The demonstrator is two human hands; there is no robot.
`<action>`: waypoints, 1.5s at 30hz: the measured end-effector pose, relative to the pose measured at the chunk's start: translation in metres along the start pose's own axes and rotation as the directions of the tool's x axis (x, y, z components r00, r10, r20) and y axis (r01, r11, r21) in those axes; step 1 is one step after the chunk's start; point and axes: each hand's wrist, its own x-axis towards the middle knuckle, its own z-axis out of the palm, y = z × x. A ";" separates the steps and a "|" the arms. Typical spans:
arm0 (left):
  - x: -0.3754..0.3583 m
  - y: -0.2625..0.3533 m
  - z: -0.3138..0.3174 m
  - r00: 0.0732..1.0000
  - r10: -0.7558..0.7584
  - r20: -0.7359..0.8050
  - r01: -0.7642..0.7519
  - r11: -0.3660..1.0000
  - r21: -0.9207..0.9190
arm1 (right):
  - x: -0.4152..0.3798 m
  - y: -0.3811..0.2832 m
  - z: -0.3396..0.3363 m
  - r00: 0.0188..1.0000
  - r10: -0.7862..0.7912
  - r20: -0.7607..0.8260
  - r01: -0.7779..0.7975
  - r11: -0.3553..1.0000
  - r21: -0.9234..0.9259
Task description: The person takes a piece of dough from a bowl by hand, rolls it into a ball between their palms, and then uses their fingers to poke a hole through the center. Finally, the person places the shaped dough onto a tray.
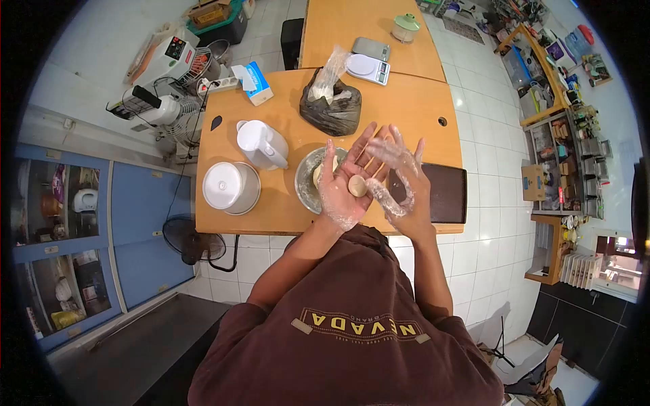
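steel shows first at the left of the wooden table (420,111): a round metal pot (231,187) with its pale lid on, near the table's near edge. just right of it and a little farther stands a white jug (261,143), lid shut. farther back on the left lies a blue and white box (254,82), close to the far edge. moving right, a metal bowl (306,183) sits beside the jug, with pale dough lying in it, partly hidden by my hand. beyond the bowl is a dark plastic bag (332,105) with a clear twisted bag rising out of its top, and farther still a small white scale (367,68) at the seam of the two tables.

over the bowl's right side i hold my left hand (340,184), palm up, covered in a thin clear plastic glove, the fingers straight and slightly spread. a small round dough ball (357,185) rests on that palm, near its right edge. my right hand (399,177), gloved the same way, stands just beside it on edge, fingers extended and a little apart, its palm turned toward the ball; the hands touch or nearly touch around the ball, and i cannot tell whether the right palm presses on it.

right of the hands a dark board (447,193) lies at the table's near right edge, partly under my right hand.
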 end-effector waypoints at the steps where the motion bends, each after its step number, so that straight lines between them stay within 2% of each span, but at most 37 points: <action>1: 0.000 0.001 -0.001 1.000 0.010 0.006 -0.010 1.000 0.020 | -0.004 0.000 -0.001 0.999 0.012 0.040 -0.011 1.000 -0.017; 3: 0.001 0.002 -0.003 0.999 0.033 0.019 -0.034 0.998 0.058 | -0.014 0.006 -0.003 0.992 0.035 0.121 -0.029 0.998 -0.053; 6: 0.002 0.004 -0.007 0.999 0.028 0.040 -0.030 0.997 0.071 | -0.023 0.010 0.004 0.993 0.029 0.115 -0.023 0.998 -0.058; 9: -0.002 0.002 -0.005 1.000 -0.001 0.012 0.000 0.994 0.108 | -0.023 0.008 0.010 0.994 0.046 0.096 -0.040 0.998 -0.056; 12: -0.003 -0.001 -0.012 0.999 -0.043 0.021 0.040 0.991 0.128 | -0.025 0.015 0.014 0.996 -0.006 0.084 0.011 0.998 -0.061; 18: -0.005 0.000 -0.009 0.997 -0.062 -0.046 0.068 0.988 0.140 | -0.035 0.030 0.025 1.000 0.011 -0.025 -0.009 0.998 0.064; 21: -0.006 0.000 -0.010 0.996 -0.068 -0.058 0.075 0.989 0.129 | -0.033 0.027 0.029 0.999 0.024 -0.035 -0.022 0.998 0.063; 24: -0.005 -0.001 -0.017 0.999 -0.040 -0.001 0.040 0.990 0.135 | -0.029 0.010 0.032 0.991 0.092 -0.095 -0.080 0.990 0.119; 27: -0.005 0.001 -0.016 1.000 -0.014 -0.008 0.015 0.982 0.187 | -0.032 0.014 0.027 1.000 0.024 -0.003 -0.024 0.998 -0.065; 33: -0.005 -0.001 -0.022 1.000 0.005 -0.005 -0.004 0.988 0.155 | -0.033 0.012 0.032 0.998 0.067 0.003 -0.067 0.998 0.010; 36: -0.007 0.003 -0.019 1.000 0.024 0.011 -0.026 0.979 0.203 | -0.036 0.015 0.034 0.998 0.066 0.002 -0.066 0.998 0.017; 39: -0.004 0.001 -0.022 0.993 0.086 0.075 -0.104 0.955 0.277 | -0.031 0.010 0.032 0.996 0.002 0.086 -0.003 1.000 0.016; 42: -0.009 -0.012 -0.017 0.994 0.106 0.033 -0.111 0.973 0.204 | -0.017 -0.002 0.046 1.000 0.007 -0.019 -0.006 0.999 0.041; 45: -0.023 -0.024 0.002 0.974 0.152 0.166 -0.218 0.820 0.528 | -0.001 0.005 0.057 0.996 0.069 -0.048 -0.064 0.991 0.114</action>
